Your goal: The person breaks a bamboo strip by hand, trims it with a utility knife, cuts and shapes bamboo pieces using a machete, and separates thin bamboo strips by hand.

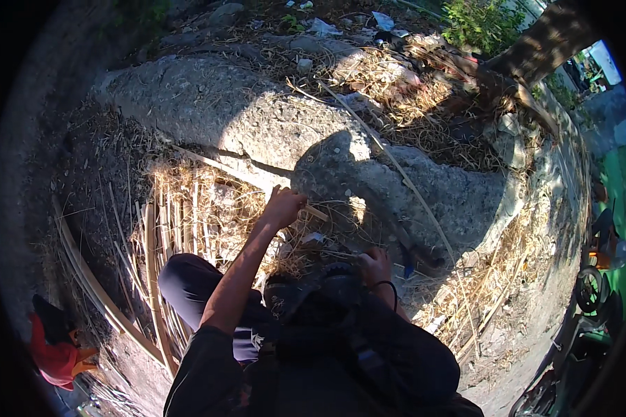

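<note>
My left hand (285,206) is closed around a pale, flat bamboo strip (240,172). The strip slants from the stone's lower edge at upper left, and its short end (317,213) sticks out to the right of my fist. Close to my body, my right hand (375,265) is curled, with its fingers partly hidden; what it holds, if anything, cannot be made out. Just right of that hand lies a dark, curved shape (424,256) with a bluish bit beside it, too dim to name.
A long, low stone ledge (188,94) crosses in front of me. Long bamboo strips (151,271) and shavings cover the ground at left. A thin stick (403,174) leans over the ledge. A tree trunk (546,42) rises behind; a person in red (52,354) is at lower left, motorbikes (590,288) at right.
</note>
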{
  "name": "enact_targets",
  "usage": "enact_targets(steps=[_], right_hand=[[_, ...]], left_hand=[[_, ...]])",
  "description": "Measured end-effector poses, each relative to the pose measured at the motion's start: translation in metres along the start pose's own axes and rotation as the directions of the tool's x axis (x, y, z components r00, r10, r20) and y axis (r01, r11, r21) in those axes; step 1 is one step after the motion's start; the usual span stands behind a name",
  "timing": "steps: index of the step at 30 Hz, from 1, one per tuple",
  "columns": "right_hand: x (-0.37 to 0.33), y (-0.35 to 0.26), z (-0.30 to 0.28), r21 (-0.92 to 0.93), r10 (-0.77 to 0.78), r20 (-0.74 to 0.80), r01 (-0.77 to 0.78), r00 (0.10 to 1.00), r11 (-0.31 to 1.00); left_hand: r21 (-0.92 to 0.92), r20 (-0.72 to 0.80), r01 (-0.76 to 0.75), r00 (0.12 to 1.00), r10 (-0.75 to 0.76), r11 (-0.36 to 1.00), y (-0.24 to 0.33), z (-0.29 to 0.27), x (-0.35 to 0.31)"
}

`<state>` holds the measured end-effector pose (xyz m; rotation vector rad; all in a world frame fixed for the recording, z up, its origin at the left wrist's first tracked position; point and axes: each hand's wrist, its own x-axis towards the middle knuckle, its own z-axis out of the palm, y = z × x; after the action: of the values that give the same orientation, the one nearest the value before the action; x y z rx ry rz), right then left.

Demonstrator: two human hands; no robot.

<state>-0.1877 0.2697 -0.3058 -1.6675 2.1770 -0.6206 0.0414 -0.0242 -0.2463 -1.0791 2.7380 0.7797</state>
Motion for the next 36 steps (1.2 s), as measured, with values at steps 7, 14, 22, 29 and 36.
enact_targets(steps=[7,14,22,29,36], right_hand=[[-0.001,-0.011,0.003,-0.041,0.006,0.012,-0.006,1.0,0.999],[-0.001,-0.007,0.0,-0.193,-0.015,-0.011,0.012,1.0,0.981],[0.016,-0.005,-0.027,-0.023,0.123,-0.125,-0.127,0.985,0.992],[0.028,0.008,-0.062,0.043,0.19,-0.297,-0.185,0.936,0.982],[0.027,0.015,-0.109,0.106,0.284,-0.374,-0.264,0.883,0.959]], left_hand=[[0.057,-0.102,-0.04,0.994,0.046,0.998,-0.005,0.006,0.0],[0.066,-0.03,0.143,0.989,-0.142,0.988,0.0,-0.003,0.004],[0.255,0.375,0.391,0.803,-0.463,0.884,-0.03,0.004,-0.01],[0.247,0.634,0.4,0.623,-0.459,0.883,-0.059,0.053,-0.026],[0.152,0.677,0.355,0.643,-0.359,0.922,-0.033,0.068,-0.032]])
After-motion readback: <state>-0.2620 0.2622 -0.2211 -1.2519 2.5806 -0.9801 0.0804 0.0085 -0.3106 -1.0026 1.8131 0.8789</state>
